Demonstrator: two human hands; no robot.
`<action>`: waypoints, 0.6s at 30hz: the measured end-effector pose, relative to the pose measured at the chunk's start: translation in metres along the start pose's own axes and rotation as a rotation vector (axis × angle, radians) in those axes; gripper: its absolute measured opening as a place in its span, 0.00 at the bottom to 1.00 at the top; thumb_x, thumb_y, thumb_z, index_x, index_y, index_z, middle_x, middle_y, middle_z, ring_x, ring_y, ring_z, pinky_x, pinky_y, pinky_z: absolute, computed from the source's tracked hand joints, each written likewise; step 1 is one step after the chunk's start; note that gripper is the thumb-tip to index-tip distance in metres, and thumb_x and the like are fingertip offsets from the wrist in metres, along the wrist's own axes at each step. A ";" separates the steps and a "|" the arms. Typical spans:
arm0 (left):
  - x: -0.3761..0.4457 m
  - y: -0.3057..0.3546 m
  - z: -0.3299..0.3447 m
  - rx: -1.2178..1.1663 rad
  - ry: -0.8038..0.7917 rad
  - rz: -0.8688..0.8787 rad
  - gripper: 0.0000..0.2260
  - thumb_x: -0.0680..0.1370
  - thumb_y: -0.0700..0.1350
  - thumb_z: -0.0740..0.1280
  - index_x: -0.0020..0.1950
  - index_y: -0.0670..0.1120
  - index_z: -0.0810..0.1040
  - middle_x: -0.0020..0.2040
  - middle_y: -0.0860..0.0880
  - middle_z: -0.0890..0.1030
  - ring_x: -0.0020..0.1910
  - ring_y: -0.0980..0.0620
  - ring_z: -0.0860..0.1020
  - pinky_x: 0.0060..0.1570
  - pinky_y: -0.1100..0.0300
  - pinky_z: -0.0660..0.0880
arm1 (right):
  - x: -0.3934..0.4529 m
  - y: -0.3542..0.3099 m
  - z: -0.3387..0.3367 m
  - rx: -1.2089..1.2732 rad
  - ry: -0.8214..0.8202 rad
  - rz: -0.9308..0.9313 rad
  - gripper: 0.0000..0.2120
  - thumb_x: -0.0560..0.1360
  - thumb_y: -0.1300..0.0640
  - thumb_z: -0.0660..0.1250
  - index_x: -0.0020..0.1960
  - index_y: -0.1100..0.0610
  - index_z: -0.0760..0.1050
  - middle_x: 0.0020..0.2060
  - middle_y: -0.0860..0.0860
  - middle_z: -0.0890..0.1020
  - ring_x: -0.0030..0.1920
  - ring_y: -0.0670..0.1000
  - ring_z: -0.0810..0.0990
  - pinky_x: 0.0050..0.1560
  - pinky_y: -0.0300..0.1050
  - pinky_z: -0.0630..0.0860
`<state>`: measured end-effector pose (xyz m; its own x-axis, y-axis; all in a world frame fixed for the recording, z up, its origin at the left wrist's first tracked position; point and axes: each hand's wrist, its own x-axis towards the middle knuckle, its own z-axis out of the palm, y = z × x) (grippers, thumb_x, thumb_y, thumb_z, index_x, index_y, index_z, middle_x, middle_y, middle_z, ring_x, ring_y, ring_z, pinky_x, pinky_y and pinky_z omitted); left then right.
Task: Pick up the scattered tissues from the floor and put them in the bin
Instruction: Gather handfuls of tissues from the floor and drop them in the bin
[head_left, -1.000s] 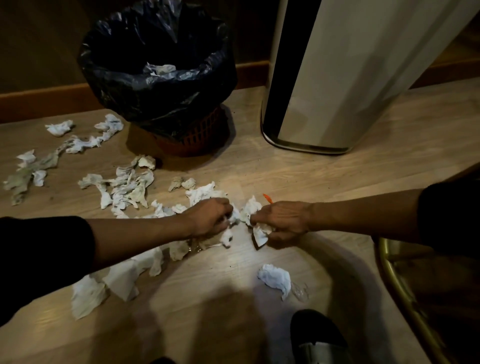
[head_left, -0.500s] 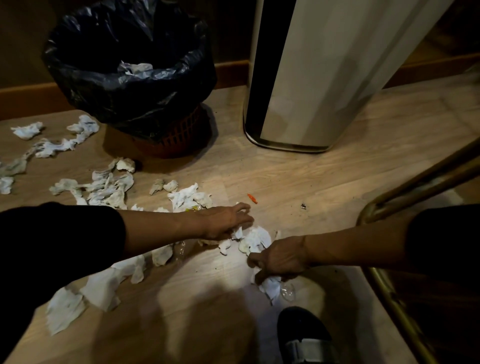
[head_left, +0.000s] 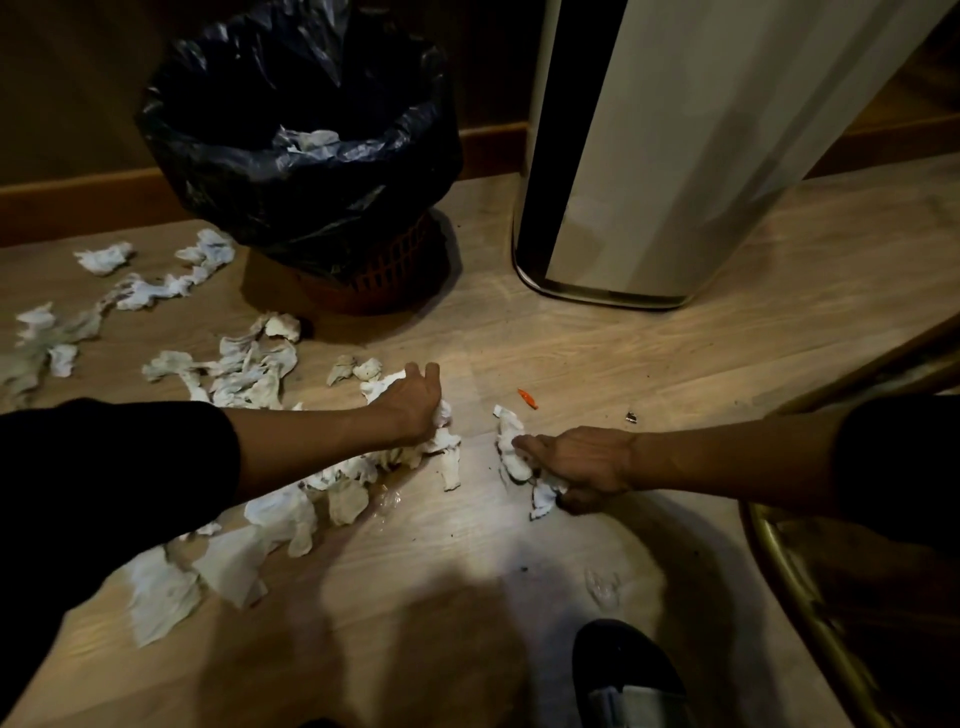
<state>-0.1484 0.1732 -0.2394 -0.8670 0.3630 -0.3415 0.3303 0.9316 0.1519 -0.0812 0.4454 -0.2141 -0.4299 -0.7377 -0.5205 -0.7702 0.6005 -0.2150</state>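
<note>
A: What was hard to read in the head view?

B: The left hand (head_left: 415, 402) lay knuckles-up on crumpled tissues (head_left: 249, 369), so its fingers were partly hidden; it looked curled over a wad, but whether it truly gripped I could not tell. The shoe (head_left: 623, 670) at six o'clock was cut off by the bottom edge, and both black sleeves ran out of frame. The room was dim, and the brass-coloured frame (head_left: 795, 587) at four o'clock faded into shadow.

A: And the right hand (head_left: 582, 462)?

B: Closed on a white bunch of tissue (head_left: 511, 447), which stuck out toward eleven o'clock and hung below the fist.

A: What had changed from half a second before?

B: The right hand had come up off the spot near the shoe, carrying more tissue; a clear scrap of plastic (head_left: 602, 587) lay bare there. The left hand had drawn back from flat reaching to a curl over its pile.

A: Where was the rest of the tissue?

B: Strewn from seven round to ten o'clock on the pale wooden floor (head_left: 675, 364), and some already lay inside the bin (head_left: 306, 156), lined with a black bag, at eleven o'clock.

A: The room?

B: A tall white cabinet (head_left: 701, 156) stood at one o'clock beside the bin, against a brown skirting board. A small orange bit (head_left: 527, 399) lay between the hands and the cabinet.
</note>
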 end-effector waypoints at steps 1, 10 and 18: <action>0.000 -0.001 0.000 0.004 -0.014 0.000 0.27 0.71 0.44 0.72 0.65 0.38 0.63 0.59 0.35 0.73 0.52 0.35 0.79 0.44 0.50 0.75 | 0.001 0.006 0.002 0.020 0.011 0.087 0.29 0.76 0.56 0.67 0.73 0.61 0.64 0.58 0.65 0.77 0.53 0.66 0.79 0.50 0.55 0.78; -0.002 0.005 -0.016 0.014 -0.067 0.069 0.11 0.74 0.41 0.69 0.54 0.40 0.74 0.54 0.38 0.79 0.51 0.37 0.80 0.40 0.55 0.70 | 0.018 0.010 -0.012 0.035 -0.025 0.155 0.23 0.72 0.52 0.70 0.66 0.55 0.71 0.55 0.57 0.74 0.48 0.60 0.79 0.41 0.46 0.69; -0.005 0.007 -0.056 -0.064 0.027 0.101 0.08 0.72 0.41 0.68 0.50 0.43 0.75 0.51 0.40 0.81 0.50 0.39 0.80 0.39 0.57 0.70 | 0.017 0.026 -0.069 0.169 0.179 0.249 0.24 0.74 0.46 0.71 0.66 0.54 0.73 0.57 0.55 0.72 0.50 0.56 0.78 0.52 0.48 0.77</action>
<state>-0.1629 0.1765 -0.1848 -0.8404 0.4539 -0.2961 0.3931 0.8867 0.2434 -0.1411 0.4279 -0.1716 -0.6825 -0.5954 -0.4239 -0.5486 0.8006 -0.2411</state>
